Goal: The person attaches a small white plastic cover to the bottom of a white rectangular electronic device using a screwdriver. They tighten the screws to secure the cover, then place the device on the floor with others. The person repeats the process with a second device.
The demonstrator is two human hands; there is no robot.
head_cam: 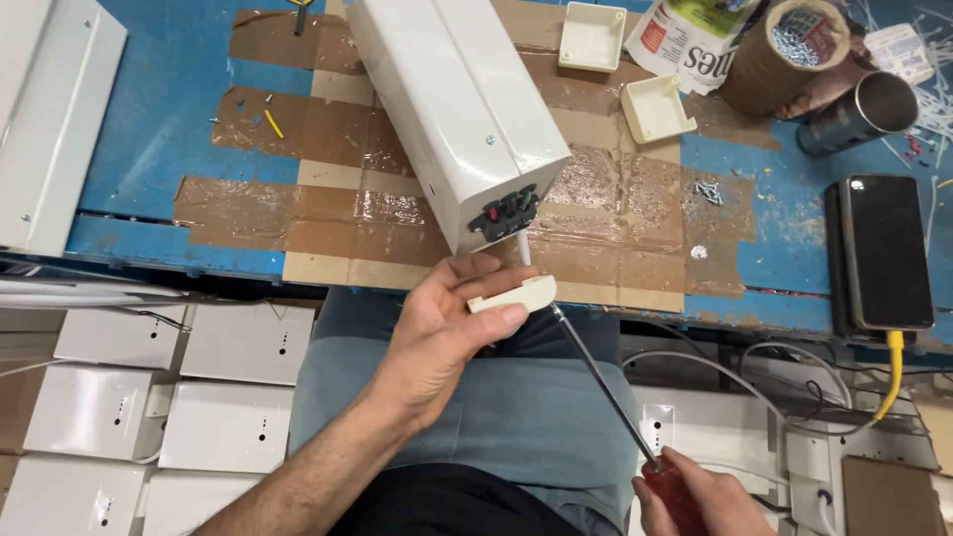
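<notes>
At frame centre the left hand [437, 333] pinches a light, stiff cream plastic cover [513, 295] by its edges below the white metal box [457, 109], while the right hand [695, 501] clenches the long red-handled screwdriver [606, 382].

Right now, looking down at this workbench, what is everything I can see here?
Long white metal box with a black terminal block at its end: one, white, centre of the bench.
Blue bench top patched with brown tape: one, across the top.
Small cream plastic trays: two, upper centre.
Cardboard tube holding screws: one, brown, upper right.
Metal can: one, silver, right.
Black phone with yellow cable: one, right edge.
White metal boxes on the floor: several, lower left.
Cream plastic cover piece: one, in the left hand's grip.
Red-handled screwdriver: one, tip at the box's end.
Left hand: holding the cover.
Right hand: gripping the screwdriver handle.
</notes>
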